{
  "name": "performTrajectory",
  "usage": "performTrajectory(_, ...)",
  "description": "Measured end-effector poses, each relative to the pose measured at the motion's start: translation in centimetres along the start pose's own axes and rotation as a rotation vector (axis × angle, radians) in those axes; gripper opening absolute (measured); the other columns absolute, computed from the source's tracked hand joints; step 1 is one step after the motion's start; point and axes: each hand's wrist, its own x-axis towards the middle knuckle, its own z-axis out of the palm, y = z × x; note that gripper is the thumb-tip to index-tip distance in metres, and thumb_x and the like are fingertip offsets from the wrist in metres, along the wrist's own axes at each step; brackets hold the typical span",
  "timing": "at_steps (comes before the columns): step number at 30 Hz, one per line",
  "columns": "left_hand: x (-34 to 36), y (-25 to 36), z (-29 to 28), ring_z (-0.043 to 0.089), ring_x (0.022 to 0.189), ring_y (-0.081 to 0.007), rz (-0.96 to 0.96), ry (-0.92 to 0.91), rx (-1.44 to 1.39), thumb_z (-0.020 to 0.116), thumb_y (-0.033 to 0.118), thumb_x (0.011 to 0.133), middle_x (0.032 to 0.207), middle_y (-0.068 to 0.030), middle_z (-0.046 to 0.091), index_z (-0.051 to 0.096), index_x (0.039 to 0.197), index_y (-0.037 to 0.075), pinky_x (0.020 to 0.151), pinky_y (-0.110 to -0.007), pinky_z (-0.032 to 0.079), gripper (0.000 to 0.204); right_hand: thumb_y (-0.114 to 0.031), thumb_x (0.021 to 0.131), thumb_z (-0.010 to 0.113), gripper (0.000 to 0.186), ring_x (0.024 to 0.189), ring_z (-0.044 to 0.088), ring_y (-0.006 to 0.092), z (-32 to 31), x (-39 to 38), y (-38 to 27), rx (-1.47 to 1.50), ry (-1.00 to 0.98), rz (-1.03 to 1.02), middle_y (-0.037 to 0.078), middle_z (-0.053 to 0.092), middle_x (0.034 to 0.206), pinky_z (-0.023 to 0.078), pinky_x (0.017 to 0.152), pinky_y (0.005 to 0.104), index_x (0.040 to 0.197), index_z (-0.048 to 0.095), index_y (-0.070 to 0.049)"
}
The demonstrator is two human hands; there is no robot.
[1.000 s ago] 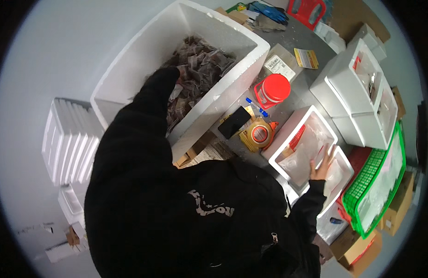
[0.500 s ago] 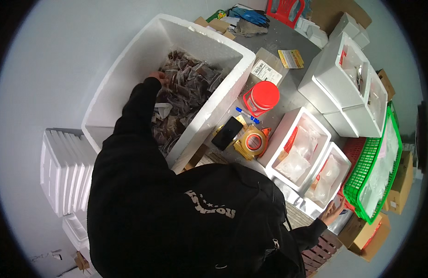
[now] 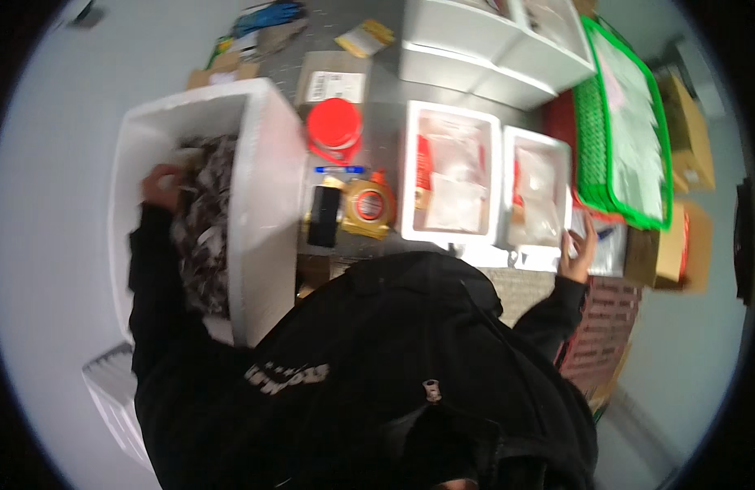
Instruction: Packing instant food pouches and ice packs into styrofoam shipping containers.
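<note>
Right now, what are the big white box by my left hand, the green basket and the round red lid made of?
Big white box: probably foam with a matte finish; its walls are thick and plain white.
Green basket: likely plastic, fairly smooth, with bright, even colour and an open grid.
Red lid: perhaps smooth plastic, evenly coloured; blur hides finer detail.

Left hand (image 3: 162,188) blurred, grip unclear; top edge crops white foam boxes (image 3: 451,31).
</note>
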Motion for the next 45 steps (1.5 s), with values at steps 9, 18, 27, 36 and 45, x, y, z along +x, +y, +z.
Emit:
performTrajectory(9,12.9,29.9,3.1,0.06,0.073,-0.0107,-0.197,-0.628,-0.935,0.065,0.016,0.083,0.08,-0.006,0.063,0.057,0.103,0.001,0.065,-0.025,0.049,0.026,-0.009,0.081,0.065,0.043,0.096,0.06,0.0269,6.2,4.0,-4.2,0.26,-0.181,-0.043,0.016,0.05,0.123,0.051,0.078,0.035,0.122,0.051,-0.003)
performTrajectory(18,12.9,17.2,-7.3,0.063,0.074,-0.0107,-0.579,-0.023,-0.581,0.06,0.026,0.088,0.087,-0.0022,0.066,0.061,0.103,0.009,0.06,-0.023,0.048,0.023,-0.011,0.081,0.064,0.037,0.095,0.059,0.0308,10.5,3.9,-3.9,0.268,-0.424,-0.222,0.018,0.057,0.11,0.05,0.08,0.0342,0.116,0.055,-0.001)
performTrajectory(27,2.4,-1.8,5.2,0.063,0.055,-0.0221,-0.909,-0.147,-0.037,0.063,0.028,0.077,0.06,-0.01,0.063,0.066,0.072,0.003,0.055,-0.037,0.051,0.026,-0.014,0.086,0.06,0.038,0.098,0.058,0.0262,11.0,4.7,-3.1,0.233,-0.494,-0.016,0.014,0.054,0.119,0.049,0.082,0.034,0.121,0.052,-0.002)
performTrajectory(36,2.6,-9.2,13.3,0.061,0.093,-0.032,-1.065,-0.004,0.213,0.066,0.032,0.078,0.099,-0.0149,0.064,0.066,0.093,0.006,0.08,-0.041,0.05,0.03,-0.012,0.086,0.059,0.035,0.092,0.06,0.0244,11.4,4.8,-5.9,0.116,-0.488,-0.012,0.015,0.055,0.114,0.05,0.078,0.0333,0.119,0.053,-0.002)
performTrajectory(45,8.3,-10.1,9.0,0.061,0.072,-0.0107,-0.447,-0.622,-0.404,0.063,0.012,0.077,0.071,-0.0033,0.064,0.067,0.084,0.005,0.065,-0.032,0.048,0.011,-0.009,0.089,0.056,0.03,0.083,0.062,0.0193,8.5,4.9,-6.0,0.059,-0.286,0.13,0.013,0.058,0.109,0.049,0.077,0.0322,0.117,0.055,0.001)
